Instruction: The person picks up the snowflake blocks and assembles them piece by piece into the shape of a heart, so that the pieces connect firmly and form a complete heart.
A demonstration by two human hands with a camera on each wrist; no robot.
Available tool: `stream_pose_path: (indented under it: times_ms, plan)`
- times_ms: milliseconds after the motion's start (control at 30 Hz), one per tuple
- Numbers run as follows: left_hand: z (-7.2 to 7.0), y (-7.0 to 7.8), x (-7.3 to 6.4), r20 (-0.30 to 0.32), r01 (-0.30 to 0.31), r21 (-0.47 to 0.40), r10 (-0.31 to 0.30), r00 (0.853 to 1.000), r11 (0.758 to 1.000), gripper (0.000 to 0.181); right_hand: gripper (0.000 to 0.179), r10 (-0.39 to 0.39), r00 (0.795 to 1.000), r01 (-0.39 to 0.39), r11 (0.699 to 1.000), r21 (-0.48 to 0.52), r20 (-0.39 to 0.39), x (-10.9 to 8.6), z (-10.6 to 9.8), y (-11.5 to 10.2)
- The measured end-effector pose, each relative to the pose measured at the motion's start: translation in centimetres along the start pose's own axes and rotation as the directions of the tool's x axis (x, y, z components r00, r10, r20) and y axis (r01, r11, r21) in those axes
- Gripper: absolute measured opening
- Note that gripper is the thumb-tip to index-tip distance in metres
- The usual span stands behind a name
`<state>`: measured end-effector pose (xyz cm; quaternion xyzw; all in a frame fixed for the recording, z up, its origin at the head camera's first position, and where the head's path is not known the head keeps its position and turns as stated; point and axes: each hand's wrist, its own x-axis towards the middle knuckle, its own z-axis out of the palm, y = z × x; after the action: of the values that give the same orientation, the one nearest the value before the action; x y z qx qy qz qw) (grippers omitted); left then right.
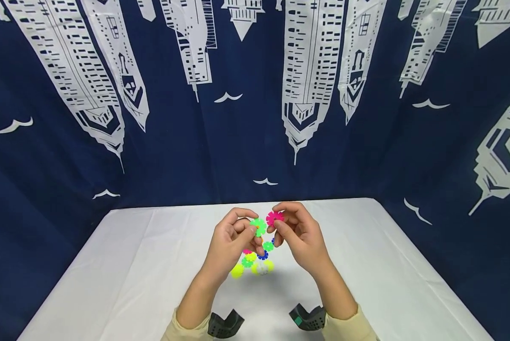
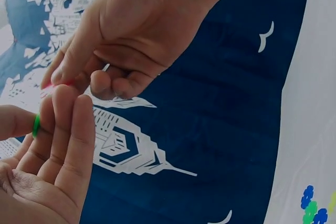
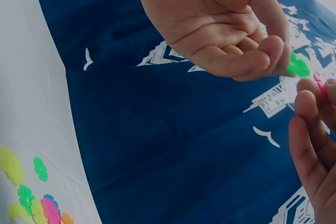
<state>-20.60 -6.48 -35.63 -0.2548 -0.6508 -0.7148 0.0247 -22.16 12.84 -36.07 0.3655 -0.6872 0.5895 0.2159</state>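
Between thumb and fingers, my left hand pinches a green snowflake disc, a flat plastic piece with a notched rim. My right hand pinches a pink snowflake disc just to its right. Both hands are raised above the table, the two discs close together with their edges almost meeting. In the right wrist view the green disc stands out past the left fingertips, while fingers partly hide the pink disc. Only a thin edge of the green disc shows in the left wrist view.
Below the hands, several loose discs lie on the white table, among them a yellow disc, a blue disc and a green disc. A dark blue curtain with white building prints hangs behind the table's far edge.
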Motion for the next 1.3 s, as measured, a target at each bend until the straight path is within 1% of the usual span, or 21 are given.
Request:
stream_pose_path:
  times_ms: [133,233,333,467,567,667,833,1000,1133,1200,1300]
  plan:
    - [0.2,0.3,0.0,0.047,-0.041,-0.01,0.042,0.998,0.999,0.024,0.028,-0.024,0.999,0.024,1.0,-0.002,-0.021,0.2,0.2,-0.4]
    - [0.4,0.4,-0.2,0.064,-0.043,-0.021,0.044,0.997,0.999,0.023,0.027,-0.052,0.998,0.052,0.998,0.024,-0.022,0.1,0.3,-0.5]
    - [0.6,0.5,-0.3,0.054,-0.033,-0.036,0.035,0.998,0.999,0.023,0.026,-0.08,0.997,0.08,0.996,0.048,-0.011,0.0,0.3,-0.4]
    - [0.8,0.7,-0.3,0.022,0.012,-0.081,-0.01,1.0,0.997,0.023,0.024,-0.084,0.996,0.084,0.996,0.034,-0.01,0.0,0.2,-0.3]
    - [0.9,0.8,-0.5,0.012,0.04,-0.115,-0.039,0.999,0.993,0.023,0.023,-0.089,0.996,0.09,0.996,0.024,-0.016,-0.1,0.3,-0.3]
    - [0.9,0.9,-0.6,0.011,0.037,-0.124,-0.035,0.999,0.992,0.025,0.023,-0.117,0.993,0.117,0.993,0.013,-0.023,-0.2,0.4,-0.2]
    - [0.9,0.9,-0.5,0.002,0.031,-0.149,-0.031,1.0,0.988,0.028,0.022,-0.155,0.987,0.154,0.987,-0.038,-0.038,-0.2,0.5,-0.4]
    - [1.0,0.9,-0.5,-0.009,0.038,-0.192,-0.04,0.999,0.981,0.026,0.021,-0.177,0.983,0.175,0.983,-0.05,-0.04,-0.1,0.5,-0.4]
    - [1.1,0.9,-0.5,-0.015,0.045,-0.201,-0.049,0.999,0.979,0.025,0.023,-0.196,0.98,0.194,0.979,-0.06,-0.037,-0.1,0.7,-0.4]
    - [1.2,0.9,-0.6,-0.018,0.051,-0.203,-0.056,0.998,0.978,0.024,0.023,-0.212,0.976,0.209,0.976,-0.067,-0.042,-0.1,0.8,-0.3]
    - [1.4,1.0,-0.5,-0.017,0.057,-0.229,-0.063,0.998,0.972,0.022,0.019,-0.247,0.967,0.241,0.967,-0.076,-0.07,-0.1,1.1,-0.2]
